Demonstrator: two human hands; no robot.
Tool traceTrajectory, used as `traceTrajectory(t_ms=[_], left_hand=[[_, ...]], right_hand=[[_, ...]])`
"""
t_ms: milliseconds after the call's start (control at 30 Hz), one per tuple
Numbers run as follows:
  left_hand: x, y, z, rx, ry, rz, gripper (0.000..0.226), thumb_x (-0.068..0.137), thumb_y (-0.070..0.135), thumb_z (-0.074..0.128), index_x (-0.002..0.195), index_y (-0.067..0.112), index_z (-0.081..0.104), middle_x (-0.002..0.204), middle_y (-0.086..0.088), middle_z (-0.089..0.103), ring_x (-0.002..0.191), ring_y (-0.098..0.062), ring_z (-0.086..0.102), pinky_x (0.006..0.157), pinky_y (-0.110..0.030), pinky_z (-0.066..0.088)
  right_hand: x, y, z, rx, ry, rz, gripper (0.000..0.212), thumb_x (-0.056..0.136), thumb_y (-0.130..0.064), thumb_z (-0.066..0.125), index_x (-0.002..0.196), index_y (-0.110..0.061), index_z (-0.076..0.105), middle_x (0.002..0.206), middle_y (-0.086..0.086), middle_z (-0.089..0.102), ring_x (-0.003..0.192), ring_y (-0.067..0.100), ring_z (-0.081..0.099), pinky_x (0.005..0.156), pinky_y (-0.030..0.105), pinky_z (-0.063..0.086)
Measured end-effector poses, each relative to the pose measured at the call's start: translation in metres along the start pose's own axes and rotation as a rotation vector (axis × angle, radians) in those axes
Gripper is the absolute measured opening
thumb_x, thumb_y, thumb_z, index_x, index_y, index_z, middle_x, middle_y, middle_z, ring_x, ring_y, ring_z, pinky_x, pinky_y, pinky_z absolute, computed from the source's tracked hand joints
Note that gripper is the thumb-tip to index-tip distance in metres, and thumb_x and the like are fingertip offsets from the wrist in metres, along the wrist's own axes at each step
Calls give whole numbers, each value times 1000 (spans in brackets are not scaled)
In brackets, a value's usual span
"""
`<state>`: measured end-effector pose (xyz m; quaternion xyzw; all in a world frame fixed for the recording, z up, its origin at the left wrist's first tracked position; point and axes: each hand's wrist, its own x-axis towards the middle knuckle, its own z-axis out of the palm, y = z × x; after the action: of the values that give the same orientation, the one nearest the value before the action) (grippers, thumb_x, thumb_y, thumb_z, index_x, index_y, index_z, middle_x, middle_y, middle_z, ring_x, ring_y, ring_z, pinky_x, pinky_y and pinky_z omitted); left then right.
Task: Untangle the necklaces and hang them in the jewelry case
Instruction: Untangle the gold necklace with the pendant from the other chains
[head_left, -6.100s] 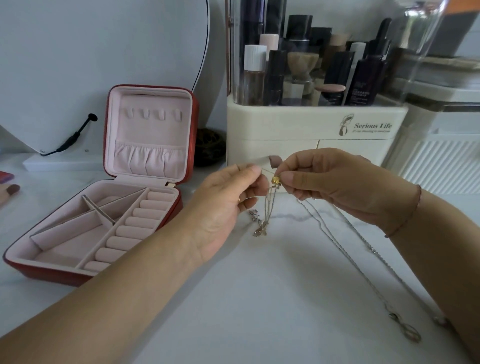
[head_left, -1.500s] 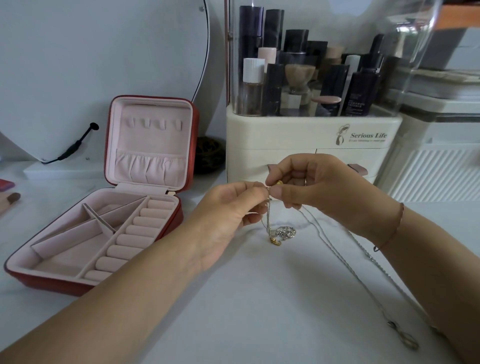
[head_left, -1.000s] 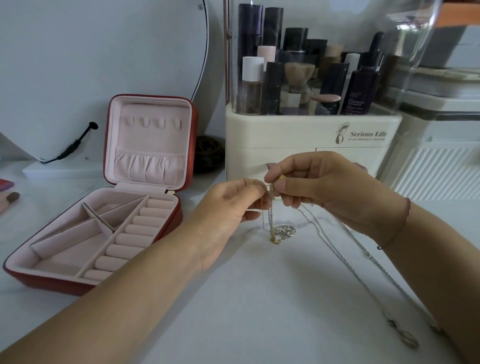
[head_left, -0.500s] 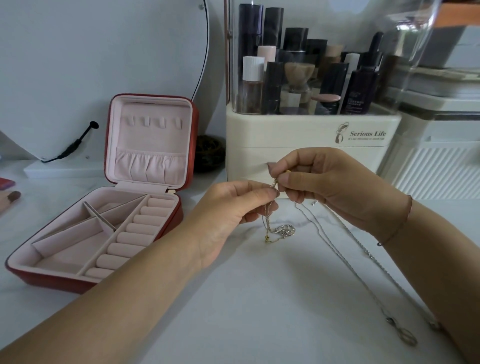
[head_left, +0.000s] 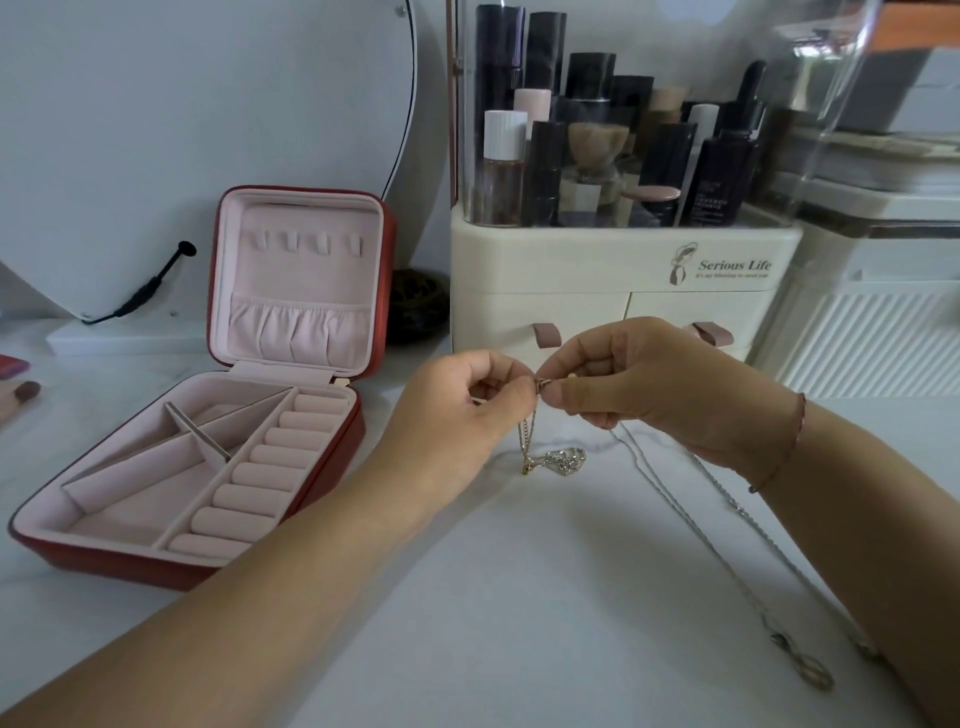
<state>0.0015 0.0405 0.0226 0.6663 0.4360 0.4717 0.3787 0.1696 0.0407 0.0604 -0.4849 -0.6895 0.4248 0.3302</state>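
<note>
step: untangling | left grip (head_left: 462, 410) and right grip (head_left: 639, 384) both pinch knotted necklaces (head_left: 528, 439) | next: tease them apart gently, then hang in jewelry case (head_left: 301, 291)

Both hands (head_left: 545, 395) on tangled necklaces (head_left: 550, 457)

We look across a white, faintly veined surface (head_left: 519, 597) to a cream cosmetics organizer (head_left: 571, 270) marked "Serious Life", its clear cover (head_left: 831, 78) enclosing dark bottles (head_left: 722, 171). Left of the organizer we see a round, black-rimmed mirror (head_left: 208, 104) on a white base (head_left: 124, 338), with a black cable (head_left: 150, 283) plugged in; a dark bowl (head_left: 418, 306) sits just beside the organizer. To its right stands a white ribbed container (head_left: 872, 338). Soft, even light.
</note>
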Motion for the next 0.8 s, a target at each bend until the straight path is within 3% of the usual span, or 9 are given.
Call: traceTrajectory(t_ms=[133, 200, 267, 300, 367, 433, 500, 567, 800], left_hand=[[0, 3, 2, -122, -46, -79, 18, 92, 16, 56, 78, 15, 67, 70, 5, 60, 67, -4, 52, 70, -16, 44], [0, 4, 3, -194, -86, -143, 23, 94, 16, 51, 75, 13, 64, 68, 4, 60, 67, -5, 54, 71, -19, 46], [0, 4, 3, -235, -113, -175, 27, 95, 19, 50, 72, 12, 63, 67, 3, 60, 70, -9, 56, 75, -26, 46], [0, 3, 2, -242, -124, -182, 27, 95, 20, 50, 73, 11, 64, 67, 3, 60, 71, -10, 56, 76, -28, 46], [0, 3, 1, -234, -131, -188, 22, 94, 19, 52, 77, 11, 65, 68, 3, 60, 72, -10, 56, 76, -27, 45], [1, 3, 0, -242, -132, -193, 17, 91, 18, 56, 77, 13, 66, 68, 3, 60, 72, -10, 56, 74, -25, 45], [2, 4, 0, -274, -144, -210, 12, 80, 23, 60, 70, 20, 67, 68, 5, 61, 72, -10, 57, 73, -25, 44], [2, 4, -1, -291, -163, -225, 14, 74, 25, 58, 65, 26, 69, 68, 6, 61, 72, -9, 57, 73, -24, 43], [4, 3, -5, -239, -167, -307, 9, 60, 29, 64, 65, 23, 68, 70, 9, 63, 72, -8, 58, 72, -26, 40]], right_hand=[[1, 0, 1, -38, 42, -18, 7, 84, -4, 65, 77, -5, 68, 45, -8, 51, 43, 4, 43, 53, 14, 38], [0, -1, 1, -50, 50, -28, 9, 85, -5, 64, 77, -7, 68, 44, -9, 50, 52, 13, 56, 68, 23, 51], [-1, -2, 0, 12, 23, -25, 6, 84, -5, 65, 80, -6, 68, 45, -9, 51, 64, 23, 58, 82, 31, 52], [-2, -3, -1, 73, 8, -16, 3, 83, -6, 66, 81, -6, 69, 47, -7, 53, 70, 25, 60, 72, 26, 52], [-2, -5, -1, 163, 6, 3, 7, 77, -15, 70, 76, -9, 70, 56, -1, 57, 107, 38, 61, 56, 17, 43], [-1, -4, 0, 184, 20, 2, 9, 74, -20, 70, 68, -13, 69, 66, 6, 60, 121, 42, 48, 54, 16, 42], [1, -2, 1, 193, 17, -14, 10, 81, -14, 67, 72, -11, 70, 70, 6, 63, 100, 37, 63, 57, 17, 45], [2, 0, 0, 199, 10, -28, 8, 85, -11, 63, 82, -7, 70, 73, 4, 67, 72, 18, 65, 59, 16, 48], [3, 2, 0, 249, 42, -49, 8, 76, -9, 69, 83, -7, 70, 72, 5, 68, 63, 9, 62, 61, 16, 49]])
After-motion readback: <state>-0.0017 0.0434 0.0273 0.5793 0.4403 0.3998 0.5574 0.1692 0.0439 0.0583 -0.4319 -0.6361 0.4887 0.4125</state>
